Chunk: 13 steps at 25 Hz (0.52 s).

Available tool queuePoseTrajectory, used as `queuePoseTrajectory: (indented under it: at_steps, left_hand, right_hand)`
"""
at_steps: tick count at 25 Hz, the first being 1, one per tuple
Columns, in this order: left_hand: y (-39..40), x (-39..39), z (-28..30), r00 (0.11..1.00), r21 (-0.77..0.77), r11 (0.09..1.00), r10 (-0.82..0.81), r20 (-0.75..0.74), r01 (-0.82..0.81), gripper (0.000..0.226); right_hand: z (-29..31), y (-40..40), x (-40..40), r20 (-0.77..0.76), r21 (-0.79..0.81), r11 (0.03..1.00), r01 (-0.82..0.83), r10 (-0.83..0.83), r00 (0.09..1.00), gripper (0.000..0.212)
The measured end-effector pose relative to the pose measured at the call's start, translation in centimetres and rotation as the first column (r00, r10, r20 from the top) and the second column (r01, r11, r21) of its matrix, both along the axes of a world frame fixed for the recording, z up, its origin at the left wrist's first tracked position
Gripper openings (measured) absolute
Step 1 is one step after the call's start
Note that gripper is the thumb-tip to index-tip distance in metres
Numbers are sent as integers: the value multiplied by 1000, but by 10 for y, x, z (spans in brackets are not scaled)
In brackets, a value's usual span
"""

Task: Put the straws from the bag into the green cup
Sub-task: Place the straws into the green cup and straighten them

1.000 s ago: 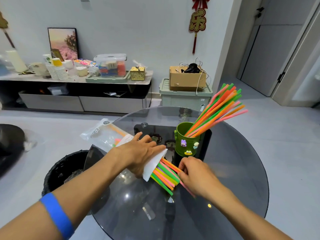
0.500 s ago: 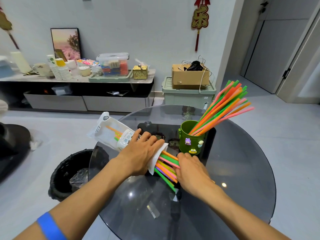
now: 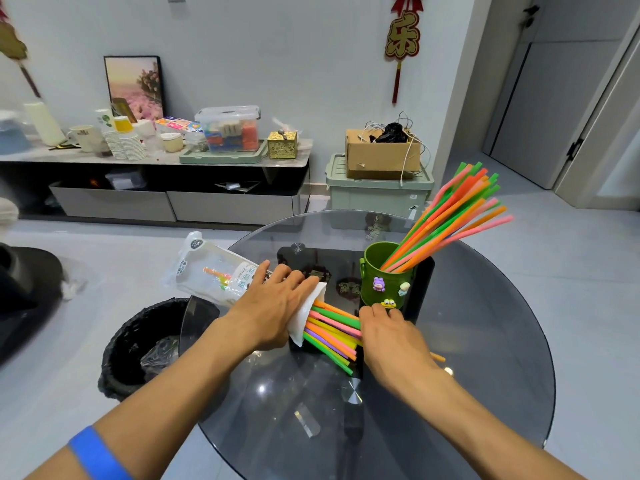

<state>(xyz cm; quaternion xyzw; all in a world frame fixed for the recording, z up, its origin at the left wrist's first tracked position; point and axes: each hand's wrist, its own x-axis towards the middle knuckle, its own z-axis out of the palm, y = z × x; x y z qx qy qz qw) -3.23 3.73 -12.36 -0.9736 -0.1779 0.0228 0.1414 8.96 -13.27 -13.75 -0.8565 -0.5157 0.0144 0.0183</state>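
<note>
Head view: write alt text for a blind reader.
The left hand pins a plastic bag on a round glass table while the right hand grips the straws sticking out of it. Beside them, a green cup already holds straws.

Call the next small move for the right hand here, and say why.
Probably pull the bundle clear of the bag and lift it toward the green cup. The left hand holds the bag down on the glass table, the right hand grips the loose straws sticking out of its mouth, and the cup stands just behind, already holding a bunch.
</note>
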Motion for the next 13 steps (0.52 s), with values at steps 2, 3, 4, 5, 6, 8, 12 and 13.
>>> queuePoseTrajectory:
  at_steps: [2,3,4,5,6,8,12,13]
  left_hand:
    - [3,-2,-1,1000,-1,1000,18,-5,-18,97]
    - [5,-2,-1,999,-1,1000,31,-8,-31,97]
    - [8,-4,-2,999,-6,999,51,-10,-51,98]
    - [12,-6,-2,997,-13,997,74,-12,-75,99]
    - [16,-9,-2,995,-20,995,100,-14,-100,100]
    - [24,-16,-1,987,-49,986,157,-16,-158,102]
    - [30,-26,0,973,-183,959,228,33,-218,98]
    - [31,-26,-1,973,-210,955,225,49,-210,95]
  right_hand:
    - [4,-2,4,22,-4,1000,11,-10,1000,30]
    - [6,-3,8,20,-14,1000,18,-17,1000,28]
    - [9,-6,13,10,-33,999,23,-23,1000,27]
    - [13,-9,19,1,-59,998,25,-25,1000,27]
    - [16,-12,24,-5,-96,995,26,-27,1000,25]
    - [25,-21,36,-31,-163,986,25,-30,999,15]
    - [49,-49,67,-117,-172,985,32,-53,992,11]
    - [54,-55,74,-118,-151,988,40,-58,991,12]
